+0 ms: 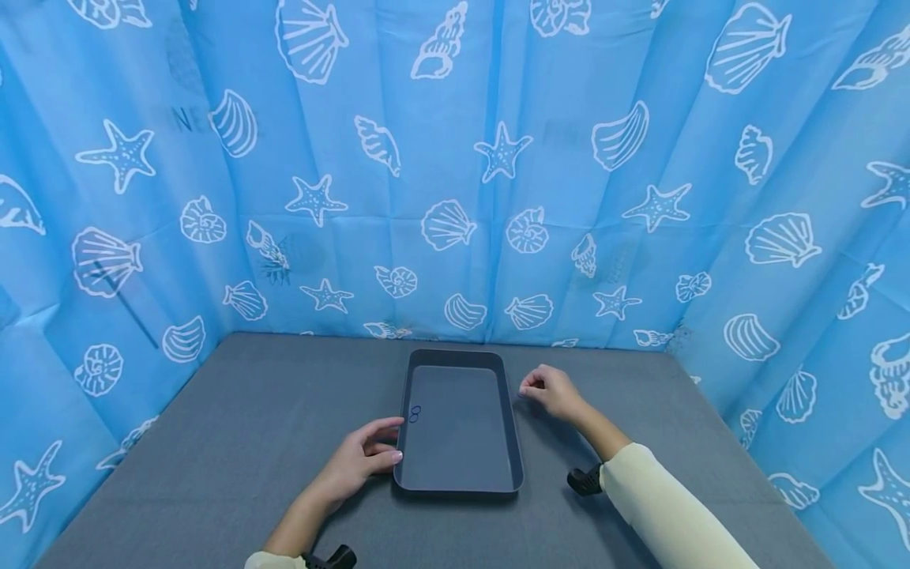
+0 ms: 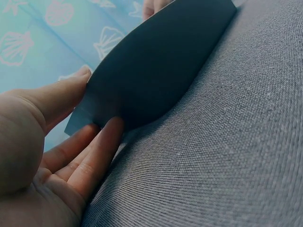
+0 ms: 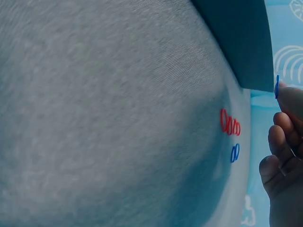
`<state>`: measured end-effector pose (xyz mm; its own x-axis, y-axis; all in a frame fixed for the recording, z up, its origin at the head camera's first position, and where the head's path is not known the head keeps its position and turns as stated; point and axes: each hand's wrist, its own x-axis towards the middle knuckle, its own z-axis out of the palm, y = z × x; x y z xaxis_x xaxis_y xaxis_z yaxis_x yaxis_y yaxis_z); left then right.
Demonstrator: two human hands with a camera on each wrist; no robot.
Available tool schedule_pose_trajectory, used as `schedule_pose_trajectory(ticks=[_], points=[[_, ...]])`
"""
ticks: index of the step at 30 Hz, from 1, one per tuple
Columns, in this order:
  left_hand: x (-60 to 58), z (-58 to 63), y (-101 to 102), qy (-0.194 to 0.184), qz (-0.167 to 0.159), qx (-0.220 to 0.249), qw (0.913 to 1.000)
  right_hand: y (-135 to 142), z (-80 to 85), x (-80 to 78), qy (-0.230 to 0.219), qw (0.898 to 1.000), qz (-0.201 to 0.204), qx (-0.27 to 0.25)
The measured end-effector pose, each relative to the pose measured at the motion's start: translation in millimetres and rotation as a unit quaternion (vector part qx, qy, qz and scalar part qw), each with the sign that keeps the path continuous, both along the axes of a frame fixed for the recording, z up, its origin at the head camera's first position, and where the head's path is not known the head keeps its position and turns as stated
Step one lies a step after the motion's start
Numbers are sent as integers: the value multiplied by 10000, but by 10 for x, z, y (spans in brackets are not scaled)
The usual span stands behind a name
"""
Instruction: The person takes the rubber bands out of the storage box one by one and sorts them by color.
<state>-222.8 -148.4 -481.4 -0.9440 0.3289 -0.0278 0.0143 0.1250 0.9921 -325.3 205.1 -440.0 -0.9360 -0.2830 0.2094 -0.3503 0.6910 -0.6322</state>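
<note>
A dark grey rectangular tray [image 1: 458, 423] rests on the table. Two small blue loops [image 1: 415, 414] lie inside by its left wall. My left hand [image 1: 355, 465] touches the left side of the tray, thumb and fingertips on the rim and outer wall, with the fingers only slightly bent. Just beyond the tray's right side is my right hand [image 1: 556, 393]. In the right wrist view, a thin blue loop [image 3: 277, 86] is pinched at that hand's fingertips. Several red loops [image 3: 230, 124] and a pair of blue loops [image 3: 235, 153] lie on the table near it.
Grey cloth covers the table [image 1: 270, 411]. A blue curtain [image 1: 426, 174] printed with white shells and starfish stands behind it and along both sides. Each wrist carries a black strap, one visible as the right wristband [image 1: 585, 480].
</note>
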Motion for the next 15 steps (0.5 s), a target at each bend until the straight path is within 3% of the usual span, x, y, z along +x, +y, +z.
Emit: schedule_pose_trajectory(ticks=[6, 15], points=[[-3, -5, -8, 5, -1, 6, 10000, 77, -81, -4, 131, 9998, -157, -42], [-6, -13, -6, -2, -2, -13, 10000, 159, -184, -2, -99, 9982, -581, 139]])
